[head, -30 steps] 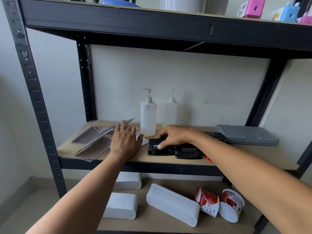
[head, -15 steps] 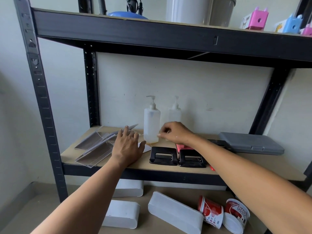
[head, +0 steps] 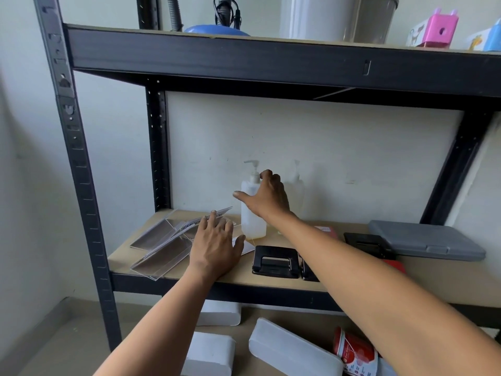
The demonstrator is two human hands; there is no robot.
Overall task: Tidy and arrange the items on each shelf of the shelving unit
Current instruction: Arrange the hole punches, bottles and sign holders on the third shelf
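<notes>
Shelving unit (head: pixel 89 202): you work on the middle shelf (head: pixel 271 279); the task's things lie across its board.
Right hand (head: pixel 267 198): fingers spread apart, thumb out toward 9 o'clock, holding nothing; it is at the front pump bottle, whether touching I cannot tell.
Left hand (head: pixel 217 246): it rests flat and open on the clear sign holders (head: pixel 162 246), clamped on nothing.
Front pump bottle (head: pixel 252 210): it stands upright, long axis from 6 to 12 o'clock, just at 9 o'clock of your right palm; your right hand is the nearer one.
Second pump bottle (head: pixel 296 189): at 3 o'clock of the same hand, partly hidden.
Hole punch (head: pixel 275 261): at 6 o'clock of the front bottle, apart from both hands.
</notes>
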